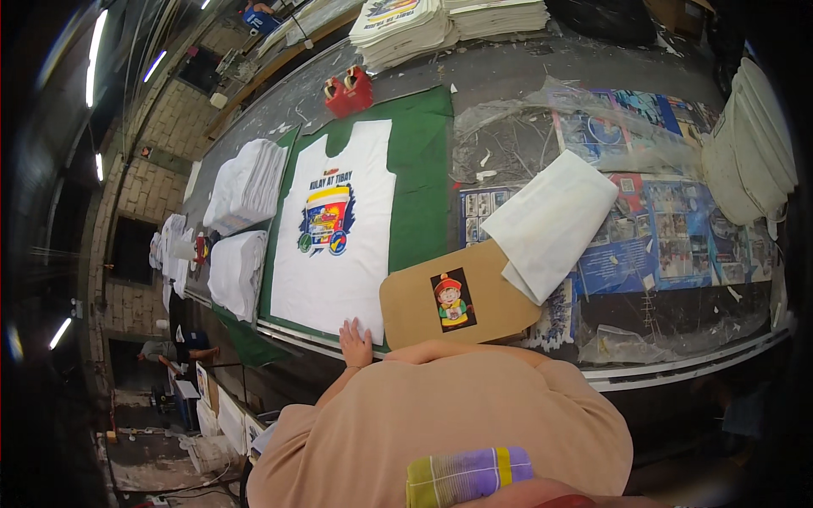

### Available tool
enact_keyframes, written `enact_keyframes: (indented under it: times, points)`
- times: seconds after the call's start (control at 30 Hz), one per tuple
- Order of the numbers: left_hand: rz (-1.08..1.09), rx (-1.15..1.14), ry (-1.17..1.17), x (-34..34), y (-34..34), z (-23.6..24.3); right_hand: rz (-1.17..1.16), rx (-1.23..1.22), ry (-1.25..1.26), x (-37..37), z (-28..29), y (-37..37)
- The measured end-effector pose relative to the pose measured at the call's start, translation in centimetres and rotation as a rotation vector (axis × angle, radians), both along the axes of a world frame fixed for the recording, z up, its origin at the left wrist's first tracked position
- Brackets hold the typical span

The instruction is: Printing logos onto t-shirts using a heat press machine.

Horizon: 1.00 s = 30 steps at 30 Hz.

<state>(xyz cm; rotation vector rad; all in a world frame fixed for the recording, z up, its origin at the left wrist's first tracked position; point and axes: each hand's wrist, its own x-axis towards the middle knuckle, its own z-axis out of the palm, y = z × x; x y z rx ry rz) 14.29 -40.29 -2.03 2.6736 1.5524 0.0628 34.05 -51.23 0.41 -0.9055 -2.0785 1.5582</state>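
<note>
A white sleeveless shirt (pixel 334 279) with a colourful bucket print on its chest lies flat on a green cloth (pixel 422 152). My left hand (pixel 356 344) rests on the shirt's lower hem, fingers spread and holding nothing. Across my front comes my right forearm, with the right hand (pixel 412 352) low against my body near the hem's right corner; its fingers are hidden. Just beyond that hand is a brown cardboard panel (pixel 500 292) bearing a cartoon picture (pixel 453 300). A white folded sheet (pixel 555 220) overlaps the panel's right side.
Left of the cloth are two stacks of folded white garments (pixel 246 186). A red tape dispenser (pixel 348 93) stands past the shirt's neckline. More white stacks (pixel 398 38) sit at the far edge. Printed posters (pixel 669 229) and clear plastic cover the right side, beside a whitish bag (pixel 749 144).
</note>
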Motion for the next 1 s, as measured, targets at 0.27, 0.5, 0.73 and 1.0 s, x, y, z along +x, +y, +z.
enact_keyframes:
  times: [0.27, 0.5, 0.73, 1.0]
  points:
    - [0.003, -0.033, 0.023, -0.1, 0.4, -0.2, 0.032, -0.035, 0.051, 1.7, 0.0, -0.4]
    - [0.019, -0.103, 0.123, -0.6, 1.3, -0.7, 0.030, -0.045, 0.082, 2.6, 0.1, -0.8]
    - [0.021, -0.157, 0.162, -0.5, 1.5, -0.5, 0.004, -0.050, 0.127, 3.4, 0.2, -0.9]
    - [0.011, -0.107, 0.145, -0.9, 1.3, -1.2, -0.015, -0.079, 0.160, 3.3, 0.5, -0.8]
